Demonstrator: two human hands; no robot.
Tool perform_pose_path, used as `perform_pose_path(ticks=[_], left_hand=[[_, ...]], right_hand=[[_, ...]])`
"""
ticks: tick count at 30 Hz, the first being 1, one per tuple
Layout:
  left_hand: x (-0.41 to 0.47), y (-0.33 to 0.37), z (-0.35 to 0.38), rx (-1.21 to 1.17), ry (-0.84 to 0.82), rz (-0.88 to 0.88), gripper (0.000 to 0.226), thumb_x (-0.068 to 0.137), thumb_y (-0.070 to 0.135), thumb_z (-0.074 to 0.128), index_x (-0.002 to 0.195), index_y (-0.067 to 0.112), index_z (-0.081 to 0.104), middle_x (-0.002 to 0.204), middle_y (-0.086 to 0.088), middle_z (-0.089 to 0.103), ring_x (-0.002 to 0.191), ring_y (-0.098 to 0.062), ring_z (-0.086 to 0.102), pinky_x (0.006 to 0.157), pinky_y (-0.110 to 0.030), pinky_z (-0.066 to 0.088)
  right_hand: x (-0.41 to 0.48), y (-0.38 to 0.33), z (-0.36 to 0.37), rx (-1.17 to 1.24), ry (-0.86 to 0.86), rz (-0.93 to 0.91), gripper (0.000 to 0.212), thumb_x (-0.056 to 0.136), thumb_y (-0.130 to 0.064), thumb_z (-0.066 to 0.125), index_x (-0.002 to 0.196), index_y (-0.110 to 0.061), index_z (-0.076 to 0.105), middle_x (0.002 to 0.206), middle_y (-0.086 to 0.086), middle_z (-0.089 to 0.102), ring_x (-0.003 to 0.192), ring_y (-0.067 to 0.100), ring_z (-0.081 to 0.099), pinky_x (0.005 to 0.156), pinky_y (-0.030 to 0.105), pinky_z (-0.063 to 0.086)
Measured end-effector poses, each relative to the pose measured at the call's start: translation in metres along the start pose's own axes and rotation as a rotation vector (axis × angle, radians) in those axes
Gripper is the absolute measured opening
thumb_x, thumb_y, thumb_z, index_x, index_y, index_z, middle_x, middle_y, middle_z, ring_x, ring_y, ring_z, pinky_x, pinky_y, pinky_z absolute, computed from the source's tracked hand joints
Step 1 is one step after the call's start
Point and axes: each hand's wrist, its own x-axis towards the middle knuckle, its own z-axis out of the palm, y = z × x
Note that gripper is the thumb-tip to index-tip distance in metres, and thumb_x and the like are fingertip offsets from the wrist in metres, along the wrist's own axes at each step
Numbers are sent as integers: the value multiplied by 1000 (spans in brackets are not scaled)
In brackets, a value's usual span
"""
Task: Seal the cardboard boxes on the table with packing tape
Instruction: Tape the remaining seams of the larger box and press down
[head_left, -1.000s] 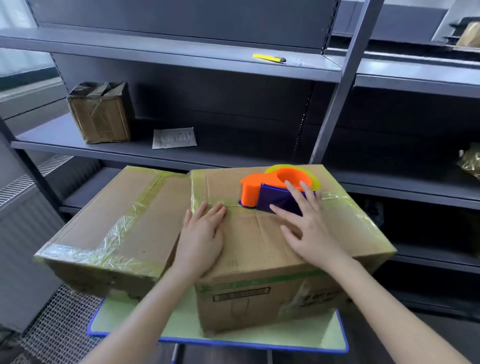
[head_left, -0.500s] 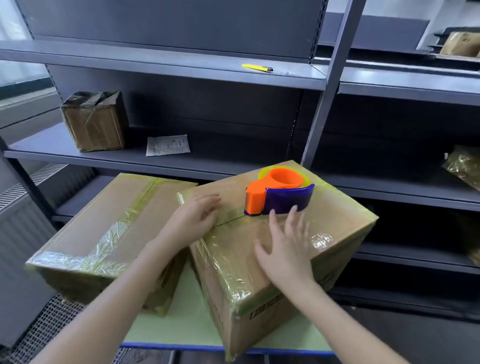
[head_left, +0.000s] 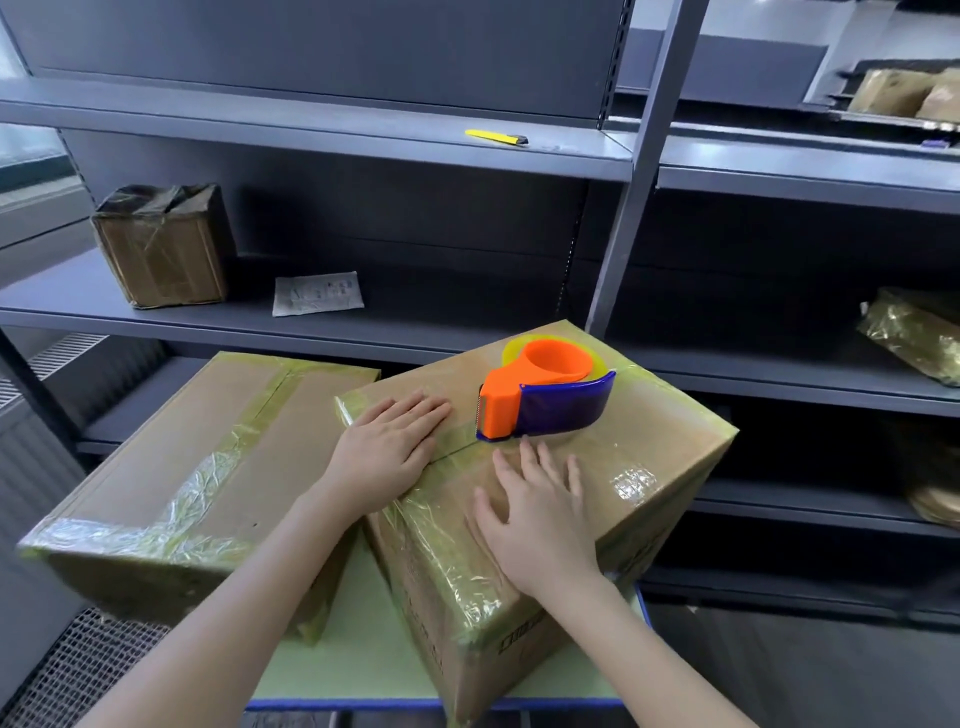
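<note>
Both hands lie flat with fingers straight on top of the right-hand box (head_left: 660, 447), gripping nothing: the left hand (head_left: 389, 452) near its far-left corner, the right hand (head_left: 540, 514) nearer the front. This box sits askew on the worktop (head_left: 363, 654), its near corner seeming to jut past the blue rim, so a hard push could swing it off the edge or into the taped left-hand box (head_left: 171, 457). The tape dispenser (head_left: 540, 402) stands loose on the lid just beyond the right fingertips; a jolt could send it sliding off
</note>
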Motion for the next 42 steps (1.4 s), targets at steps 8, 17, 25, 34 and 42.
perform_pose_path(ticks=[8, 17, 25, 34, 42], left_hand=[[-22, 24, 9, 34, 132, -153, 75, 81, 45, -1, 142, 28, 40, 146, 13, 37, 139, -7, 27, 111, -23, 6], [-30, 76, 22, 60, 195, -371, 64, 84, 35, 16, 128, 16, 59, 134, 0, 55, 129, -18, 46, 107, -34, 17], [-23, 38, -7, 27, -20, 11, 98, 73, 74, -1, 148, 17, 25, 154, 5, 23, 143, -9, 14, 112, -21, 6], [-39, 54, -8, 183, -78, 95, 130, 56, 96, -5, 149, 7, 12, 155, -6, 9, 142, -16, 0, 112, -29, -10], [-23, 122, 15, 178, -27, -190, 127, 54, 82, -27, 149, 5, 6, 157, -12, 7, 145, -23, 3, 118, -37, 4]], right_hand=[[3, 24, -7, 66, -42, -128, 57, 93, -45, 23, 146, -26, 32, 158, 2, 15, 145, 11, 6, 114, 33, -12], [20, 69, -29, 181, -80, -258, 39, 97, -32, 47, 136, -30, 48, 152, -5, 29, 141, 1, 17, 112, 18, -5], [-19, 15, -23, -214, -287, -114, 118, 67, -89, 18, 150, -7, -5, 156, 16, -12, 144, 31, -13, 114, 57, -8], [-13, 50, -24, -219, -261, -274, 105, 78, -79, 35, 151, -15, -6, 157, 7, -15, 144, 20, -16, 114, 40, -17], [14, 121, -49, -88, -301, -388, 105, 66, -78, 50, 148, -37, -1, 149, -20, -16, 136, -6, -19, 111, 22, -18]])
